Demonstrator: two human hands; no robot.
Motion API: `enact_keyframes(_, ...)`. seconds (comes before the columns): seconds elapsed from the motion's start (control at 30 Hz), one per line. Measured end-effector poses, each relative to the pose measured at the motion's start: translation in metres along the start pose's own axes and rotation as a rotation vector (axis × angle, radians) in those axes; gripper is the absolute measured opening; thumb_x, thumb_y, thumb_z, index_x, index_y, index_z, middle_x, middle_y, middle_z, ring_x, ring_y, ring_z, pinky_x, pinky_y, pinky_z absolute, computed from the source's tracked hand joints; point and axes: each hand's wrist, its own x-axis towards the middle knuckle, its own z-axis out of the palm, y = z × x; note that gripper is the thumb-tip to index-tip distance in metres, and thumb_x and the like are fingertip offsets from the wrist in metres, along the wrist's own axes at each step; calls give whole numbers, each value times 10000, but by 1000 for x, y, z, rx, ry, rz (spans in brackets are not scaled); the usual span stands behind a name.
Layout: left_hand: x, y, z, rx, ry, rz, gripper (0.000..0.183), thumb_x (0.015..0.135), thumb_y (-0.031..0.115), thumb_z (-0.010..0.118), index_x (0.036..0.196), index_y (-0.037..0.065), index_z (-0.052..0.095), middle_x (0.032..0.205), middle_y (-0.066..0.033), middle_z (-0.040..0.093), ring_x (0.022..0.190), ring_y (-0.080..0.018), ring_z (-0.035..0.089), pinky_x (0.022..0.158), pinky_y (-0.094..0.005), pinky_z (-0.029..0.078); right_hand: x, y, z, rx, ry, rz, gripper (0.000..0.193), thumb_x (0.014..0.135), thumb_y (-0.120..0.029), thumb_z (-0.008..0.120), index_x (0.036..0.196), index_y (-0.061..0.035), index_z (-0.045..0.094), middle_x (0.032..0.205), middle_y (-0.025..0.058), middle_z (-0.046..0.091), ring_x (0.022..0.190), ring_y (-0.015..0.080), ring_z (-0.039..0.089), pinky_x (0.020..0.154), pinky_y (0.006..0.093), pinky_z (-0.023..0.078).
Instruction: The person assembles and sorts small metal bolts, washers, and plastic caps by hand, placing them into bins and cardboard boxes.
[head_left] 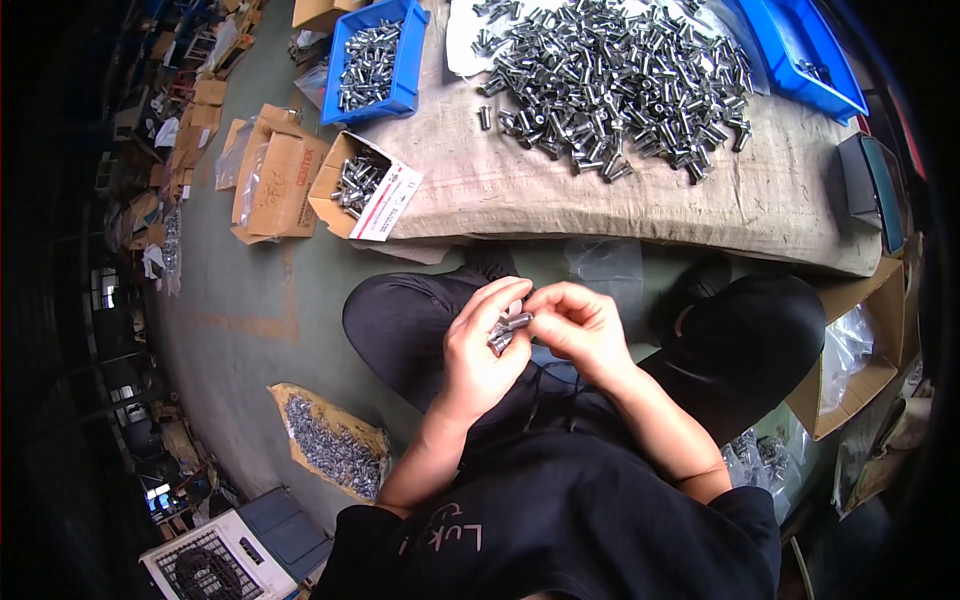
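Over my lap, my left hand [478, 350] is curled round a few shiny metal bolt-like pieces [510, 328], short cylinders with a wider head. My right hand [588, 330] is close beside it, thumb and forefinger pinched at the outer end of one piece. Whatever lies between those fingertips is too small to make out. In front of me, a large heap of similar metal pieces [620, 85] covers part of the cloth-covered table [640, 205]. One piece [485, 117] stands a little apart at the heap's left edge.
A blue bin [408, 75] and an open carton [335, 185], both holding metal pieces, are at the table's left. Another blue bin [840, 95] sits at its far right. Cartons [285, 185] [865, 395] stand either side of me. More small parts [335, 445] lie on a floor sheet, left.
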Motion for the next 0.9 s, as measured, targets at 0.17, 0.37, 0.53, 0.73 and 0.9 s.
enact_keyframes(0.17, -6, -19, -1, -202, -61, -11, 282, 729, -71, 539, 1008, -29, 551, 974, -118, 574, 765, -146, 565, 642, -261, 477, 2, 10, -3, -299, 20, -229, 146, 765, -60, 647, 889, 11, 616, 695, -12, 524, 616, 38, 431, 525, 189, 358)
enact_keyframes(0.37, -10, -20, -10, -998, -5, -539, 214, 877, 157, 515, 987, -25, 541, 825, -58, 544, 512, -42, 405, 377, -157, 307, 1, 3, -6, -115, 18, -220, 196, 777, 17, 598, 973, 27, 603, 789, 20, 522, 610, 51, 439, 499, 166, 340)
enact_keyframes(0.53, -11, -12, -3, -888, 12, -540, 217, 849, 142, 561, 980, -29, 541, 758, -29, 531, 483, -28, 394, 375, -158, 292, 3, 7, -4, -364, 20, -541, 227, 758, 39, 607, 984, 28, 606, 795, 42, 534, 626, 59, 451, 513, 165, 346)
enact_keyframes(0.73, -8, -8, -4, -817, -5, -457, 236, 827, 32, 565, 1052, -32, 538, 773, -18, 529, 545, -18, 425, 411, -152, 320, 0, 6, -4, -206, 32, -357, 234, 754, 38, 612, 988, 28, 606, 795, 41, 538, 605, 61, 452, 509, 165, 351)
enact_keyframes(0.9, -10, -12, -5, -425, 4, -120, 305, 788, -14, 597, 1087, -23, 538, 798, -13, 533, 603, -20, 449, 467, -146, 345, -1, 6, -4, -58, 18, -230, 233, 754, 37, 612, 987, 29, 605, 780, 37, 529, 584, 57, 449, 495, 171, 356)
